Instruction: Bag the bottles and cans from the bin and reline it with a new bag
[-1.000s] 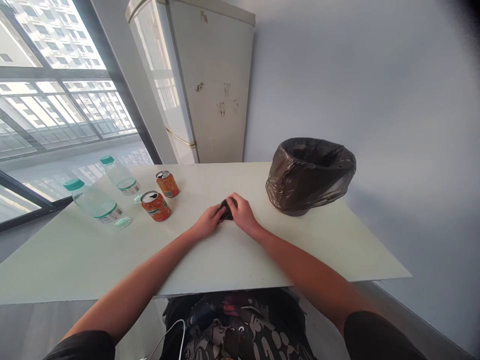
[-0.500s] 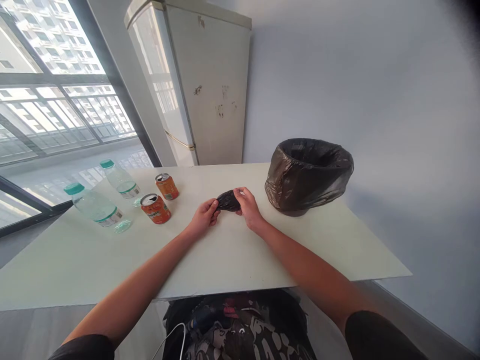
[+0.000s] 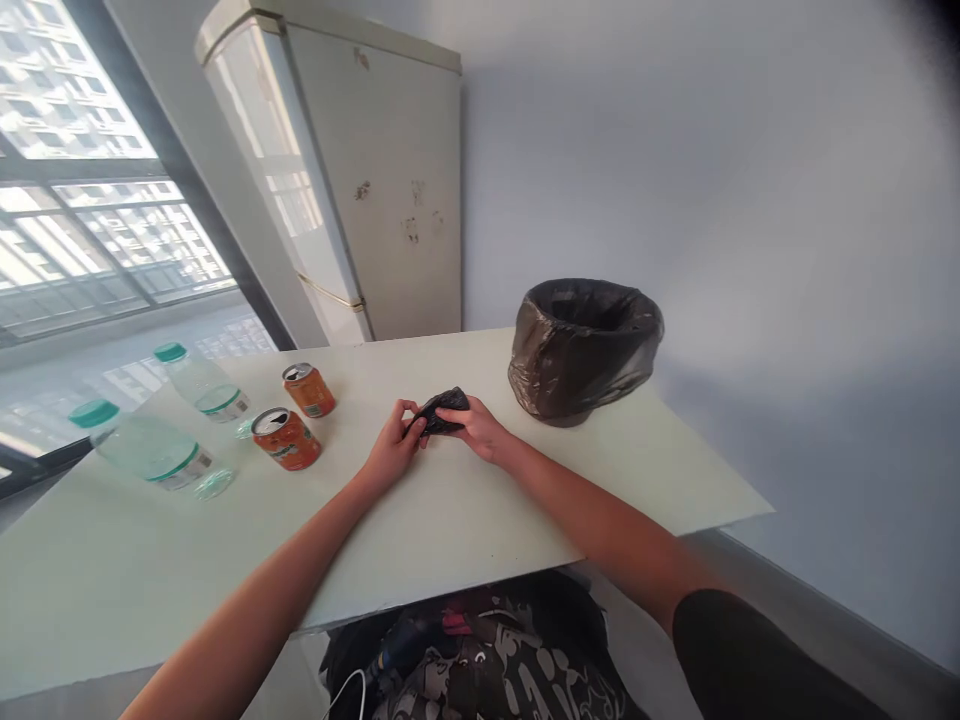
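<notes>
A small crumpled black plastic bag (image 3: 442, 409) sits between both hands, just above the white table (image 3: 465, 510). My left hand (image 3: 394, 446) pinches its left end with thumb and fingertips. My right hand (image 3: 476, 428) cups it from the right, fingers curled around it. A bin lined with a dark bag (image 3: 583, 346) stands a short way to the right of my hands, its mouth open.
Two orange drink cans (image 3: 286, 438) (image 3: 308, 389) lie left of my hands. Farther left lie two clear water bottles with green caps (image 3: 148, 452) (image 3: 199, 379). A white fridge (image 3: 352, 190) stands behind the table, with a window to the left.
Both hands lifted the black bag slightly off the table and turned it between the fingers. The camera view swung to the right.
</notes>
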`<state>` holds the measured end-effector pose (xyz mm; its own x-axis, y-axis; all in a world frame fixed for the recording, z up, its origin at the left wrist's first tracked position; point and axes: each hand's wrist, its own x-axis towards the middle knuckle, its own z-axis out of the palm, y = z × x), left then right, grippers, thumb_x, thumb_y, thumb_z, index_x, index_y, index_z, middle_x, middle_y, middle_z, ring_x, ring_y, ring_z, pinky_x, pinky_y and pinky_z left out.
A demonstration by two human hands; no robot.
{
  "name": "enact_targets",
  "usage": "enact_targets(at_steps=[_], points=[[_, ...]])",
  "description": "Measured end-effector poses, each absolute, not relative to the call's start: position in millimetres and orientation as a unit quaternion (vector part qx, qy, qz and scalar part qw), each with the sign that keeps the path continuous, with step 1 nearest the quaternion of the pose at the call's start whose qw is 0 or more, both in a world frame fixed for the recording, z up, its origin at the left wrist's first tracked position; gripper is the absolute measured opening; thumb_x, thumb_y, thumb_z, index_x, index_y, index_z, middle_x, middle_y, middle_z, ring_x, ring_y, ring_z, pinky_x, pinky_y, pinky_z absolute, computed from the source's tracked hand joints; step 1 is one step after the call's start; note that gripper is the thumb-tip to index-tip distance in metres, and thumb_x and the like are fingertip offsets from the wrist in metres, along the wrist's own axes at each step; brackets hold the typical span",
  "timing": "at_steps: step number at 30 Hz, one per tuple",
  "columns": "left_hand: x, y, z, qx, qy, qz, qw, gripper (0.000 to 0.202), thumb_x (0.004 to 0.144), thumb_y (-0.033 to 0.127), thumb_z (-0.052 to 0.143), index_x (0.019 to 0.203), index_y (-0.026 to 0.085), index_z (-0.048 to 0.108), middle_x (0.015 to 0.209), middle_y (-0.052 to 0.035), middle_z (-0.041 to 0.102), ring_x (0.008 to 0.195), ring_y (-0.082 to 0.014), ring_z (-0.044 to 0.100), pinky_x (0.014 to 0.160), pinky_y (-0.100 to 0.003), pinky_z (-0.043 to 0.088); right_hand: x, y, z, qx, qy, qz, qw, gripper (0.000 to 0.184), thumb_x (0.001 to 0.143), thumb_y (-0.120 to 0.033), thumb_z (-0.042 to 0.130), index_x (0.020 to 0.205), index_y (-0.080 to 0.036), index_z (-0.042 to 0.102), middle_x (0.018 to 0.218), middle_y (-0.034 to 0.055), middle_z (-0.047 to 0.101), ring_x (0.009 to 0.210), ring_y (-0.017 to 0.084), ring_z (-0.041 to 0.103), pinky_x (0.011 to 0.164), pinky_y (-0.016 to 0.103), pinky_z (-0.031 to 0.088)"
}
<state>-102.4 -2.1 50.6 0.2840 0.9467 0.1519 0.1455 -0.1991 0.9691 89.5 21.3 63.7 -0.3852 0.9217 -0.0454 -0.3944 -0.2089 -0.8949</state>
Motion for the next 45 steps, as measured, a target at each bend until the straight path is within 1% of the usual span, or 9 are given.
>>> enact_targets(at_steps=[9,15,21,23,26,30,34,39,45], points=[[-109.1,3.8,58.6,0.536,0.507,0.512,0.439,0.033,0.097,0.053,0.061,0.100,0.026,0.043,0.071,0.0074,0.055,0.051,-0.0094,0.039,0.046,-0.018,0.031,100.5,27.3,77.1,-0.421,-0.572,0.492,0.503,0.014,0.081,-0.028,0.077,0.084,-0.021,0.065,0.084,-0.0012,0.067,0.083,0.017,0.061,0.083,0.033,0.052],[-109.9,7.2,52.6,0.567,0.518,0.474,0.431,0.030,0.099,0.054,0.057,0.099,0.027,0.044,0.070,0.0065,0.053,0.052,-0.0110,0.038,0.045,-0.020,0.031,113.4,-24.6,110.5,-0.461,-0.710,0.381,0.370,0.022,0.090,-0.019,0.070,0.107,-0.025,0.057,0.087,-0.0031,0.065,0.081,0.017,0.063,0.074,0.027,0.047],[-107.9,9.6,46.9,0.629,0.497,0.401,0.444,0.037,0.103,0.061,0.052,0.096,0.025,0.048,0.073,0.0043,0.050,0.055,-0.0120,0.035,0.047,-0.022,0.030,212.4,-92.7,110.1,-0.470,-0.704,0.514,0.137,0.013,0.092,-0.019,0.063,0.080,-0.019,0.061,0.078,0.0018,0.072,0.074,0.018,0.069,0.067,0.027,0.052],[-108.8,10.2,45.9,0.651,0.496,0.376,0.434,0.039,0.103,0.063,0.050,0.096,0.025,0.050,0.073,0.0037,0.049,0.056,-0.0127,0.036,0.049,-0.023,0.030,260.5,-116.4,107.8,-0.542,-0.661,0.484,0.186,0.010,0.095,-0.023,0.061,0.091,-0.019,0.069,0.093,0.0056,0.079,0.085,0.022,0.075,0.076,0.031,0.059],[-110.1,10.9,45.0,0.662,0.508,0.356,0.421,0.044,0.103,0.068,0.049,0.096,0.024,0.052,0.072,0.0032,0.049,0.058,-0.0133,0.037,0.050,-0.023,0.031,326.0,-146.8,101.9,-0.712,-0.582,0.207,0.332,0.031,0.094,-0.016,0.053,0.116,-0.019,0.074,0.117,0.0127,0.080,0.109,0.030,0.076,0.098,0.046,0.061],[-110.1,10.7,45.7,0.657,0.510,0.357,0.425,0.045,0.102,0.068,0.050,0.094,0.024,0.055,0.072,0.0024,0.049,0.059,-0.0139,0.037,0.051,-0.024,0.031,377.0,-159.4,79.0,-0.776,-0.552,-0.055,0.300,0.059,0.088,-0.006,0.044,0.144,-0.013,0.065,0.164,0.0188,0.053,0.157,0.036,0.044,0.131,0.060,0.034],[-108.2,8.2,49.1,0.665,0.506,0.355,0.419,0.045,0.101,0.067,0.052,0.092,0.024,0.057,0.071,0.0019,0.047,0.061,-0.0152,0.037,0.053,-0.025,0.032,379.4,-148.8,48.1,-0.805,-0.568,0.059,0.161,0.058,0.100,-0.026,0.046,0.155,-0.010,0.057,0.170,0.0211,0.045,0.160,0.037,0.040,0.133,0.054,0.035],[-105.6,5.5,52.7,0.681,0.499,0.330,0.422,0.049,0.101,0.071,0.049,0.088,0.023,0.056,0.071,0.0017,0.045,0.062,-0.0155,0.036,0.054,-0.025,0.032,366.6,-149.6,35.8,-0.798,-0.594,0.062,0.080,0.101,0.103,-0.081,0.030,0.177,-0.013,0.016,0.183,0.0151,0.004,0.170,0.039,0.006,0.137,0.058,0.015],[-102.0,4.2,57.1,0.695,0.498,0.329,0.400,0.052,0.097,0.072,0.053,0.082,0.023,0.057,0.064,0.0019,0.042,0.058,-0.0161,0.036,0.051,-0.025,0.031,369.5,-138.6,48.3,-0.791,-0.595,0.133,0.046,0.103,0.101,-0.086,0.014,0.177,-0.017,0.013,0.183,0.0109,-0.004,0.170,0.038,0.000,0.137,0.057,0.012]])
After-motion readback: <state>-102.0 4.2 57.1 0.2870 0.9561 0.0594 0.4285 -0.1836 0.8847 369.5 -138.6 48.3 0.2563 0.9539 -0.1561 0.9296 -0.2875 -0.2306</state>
